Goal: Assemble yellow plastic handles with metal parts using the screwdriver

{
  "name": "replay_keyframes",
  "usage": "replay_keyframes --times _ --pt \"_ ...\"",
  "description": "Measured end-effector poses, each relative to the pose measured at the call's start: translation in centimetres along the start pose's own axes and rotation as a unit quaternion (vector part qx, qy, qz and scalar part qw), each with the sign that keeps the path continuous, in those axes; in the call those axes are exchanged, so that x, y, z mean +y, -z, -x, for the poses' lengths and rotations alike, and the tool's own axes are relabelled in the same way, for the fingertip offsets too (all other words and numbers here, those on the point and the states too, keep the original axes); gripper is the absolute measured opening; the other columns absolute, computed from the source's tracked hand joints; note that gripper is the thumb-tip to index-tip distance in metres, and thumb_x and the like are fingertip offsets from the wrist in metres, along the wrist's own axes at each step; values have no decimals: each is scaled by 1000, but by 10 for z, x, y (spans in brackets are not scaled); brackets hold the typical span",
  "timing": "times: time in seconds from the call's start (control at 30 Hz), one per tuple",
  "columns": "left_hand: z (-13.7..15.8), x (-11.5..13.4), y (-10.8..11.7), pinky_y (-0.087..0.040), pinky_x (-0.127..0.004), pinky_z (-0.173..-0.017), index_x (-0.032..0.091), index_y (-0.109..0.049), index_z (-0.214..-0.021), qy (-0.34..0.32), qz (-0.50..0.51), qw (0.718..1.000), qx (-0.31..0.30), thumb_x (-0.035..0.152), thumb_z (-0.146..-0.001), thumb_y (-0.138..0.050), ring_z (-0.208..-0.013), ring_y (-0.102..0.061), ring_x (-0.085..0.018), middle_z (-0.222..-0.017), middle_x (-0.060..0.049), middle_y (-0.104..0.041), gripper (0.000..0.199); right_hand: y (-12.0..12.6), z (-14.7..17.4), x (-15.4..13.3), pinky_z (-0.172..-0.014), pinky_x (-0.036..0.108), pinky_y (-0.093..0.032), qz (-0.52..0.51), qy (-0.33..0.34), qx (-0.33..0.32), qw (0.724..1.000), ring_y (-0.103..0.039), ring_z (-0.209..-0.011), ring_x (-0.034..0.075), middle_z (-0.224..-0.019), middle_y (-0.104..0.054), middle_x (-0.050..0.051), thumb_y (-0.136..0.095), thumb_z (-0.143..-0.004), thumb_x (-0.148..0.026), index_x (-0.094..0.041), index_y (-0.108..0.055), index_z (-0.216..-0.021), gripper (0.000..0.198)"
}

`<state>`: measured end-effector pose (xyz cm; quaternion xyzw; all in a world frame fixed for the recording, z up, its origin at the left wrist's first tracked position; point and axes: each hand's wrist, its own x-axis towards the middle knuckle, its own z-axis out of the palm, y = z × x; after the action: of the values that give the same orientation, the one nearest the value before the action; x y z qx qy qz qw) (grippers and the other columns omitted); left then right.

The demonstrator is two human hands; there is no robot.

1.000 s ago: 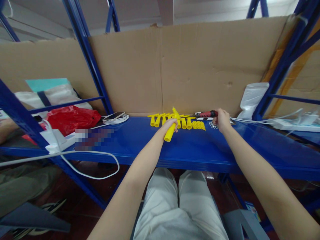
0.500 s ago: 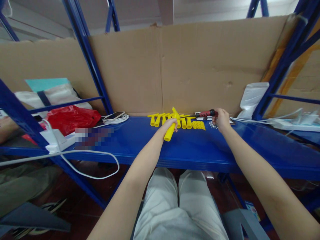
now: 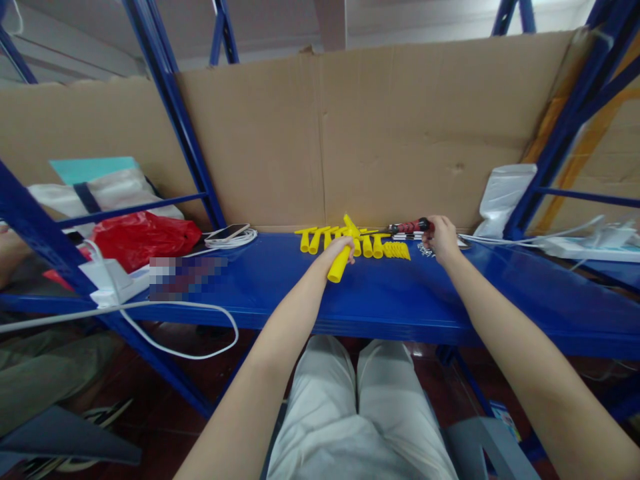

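Note:
My left hand is wrapped round a yellow T-shaped plastic handle, whose hollow round end points toward me. In my right hand is a screwdriver with a red and black grip, held at its butt end. Its shaft points left and meets the crosspiece of the yellow handle; the exact contact of the tip is too small to make out. Behind my left hand several like yellow T-shaped pieces lie in a row. Small flat yellow parts lie stacked to their right, and small metallic bits, perhaps screws, lie below my right hand.
Cardboard backs the blue shelf. A phone with a white cable lies left, near a red plastic bag and a white power strip. A white pouch leans right. Another person's arm shows far left.
The screwdriver's grip seems slightly turned, with my right hand's fingers shifted a little on it. The left hand and yellow handle keep their place. At far left, the other person's arm has moved slightly.

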<state>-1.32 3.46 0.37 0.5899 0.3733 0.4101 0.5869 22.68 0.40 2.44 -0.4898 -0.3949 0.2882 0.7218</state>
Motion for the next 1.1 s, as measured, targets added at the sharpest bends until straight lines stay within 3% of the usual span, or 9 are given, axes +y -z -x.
replay_keyframes --times 0.23,0.37,0.47,0.6,0.7,0.8,0.93,1.1 --pt "1 2 1 -41 -24 -46 21 -41 -47 9 -4 1000 11 15 -67 -49 -36 -41 -9 -37 0 -42 22 0 2 1 -30 20 -23 44 24 -2 999 -30 -31 9 -38 -31 -10 -59 -85 -42 -23 -44 -70 28" --pt "-1 1 2 -40 -23 -45 21 -40 -47 9 -5 1000 4 18 -68 -51 -36 -40 -9 -36 1 -40 24 0 3 -1 -31 19 -25 21 9 -2 1000 -37 -33 9 -43 -41 -8 -58 -83 -34 -23 -45 -73 20" --pt "-2 1 2 -40 -23 -45 22 -38 -47 8 -2 1000 1 18 -68 -52 -35 -39 -9 -36 1 -39 25 0 2 -1 -32 19 -27 5 3 -9 1000 -43 -37 10 -49 -47 -7 -60 -83 -39 -23 -45 -75 24" --pt "-3 -1 3 -40 -23 -45 21 -39 -47 10 -7 1000 5 17 -68 -50 -36 -40 -9 -36 1 -40 24 1 0 3 -31 21 -23 23 22 -4 999 -35 -33 9 -43 -37 -8 -66 -80 -51 -23 -45 -72 37" --pt "-3 -2 2 -41 -24 -46 21 -39 -48 9 -5 1000 8 18 -68 -53 -36 -41 -9 -37 1 -40 25 1 0 3 -30 22 -22 20 11 12 1000 -29 -30 8 -39 -30 -10 -64 -83 -41 -23 -44 -69 31" --pt "-2 -1 1 -42 -25 -48 21 -38 -47 4 5 1000 4 19 -69 -54 -36 -39 -9 -37 2 -40 27 -1 2 -2 -30 21 -24 9 -4 10 1000 -34 -31 9 -41 -36 -9 -59 -84 -29 -23 -45 -70 21" --pt "0 1 0 -42 -25 -48 21 -39 -46 4 6 1000 6 18 -69 -51 -35 -39 -9 -37 1 -40 26 -2 4 -4 -30 21 -25 17 2 4 1000 -40 -33 10 -46 -45 -7 -62 -83 -35 -22 -47 -72 23" --pt "0 1 0 -41 -25 -47 21 -40 -44 1 4 1000 10 15 -69 -48 -34 -39 -9 -36 1 -41 27 0 3 1 -28 21 -22 38 10 13 999 -29 -29 8 -38 -31 -10 -60 -86 -39 -24 -43 -69 29"
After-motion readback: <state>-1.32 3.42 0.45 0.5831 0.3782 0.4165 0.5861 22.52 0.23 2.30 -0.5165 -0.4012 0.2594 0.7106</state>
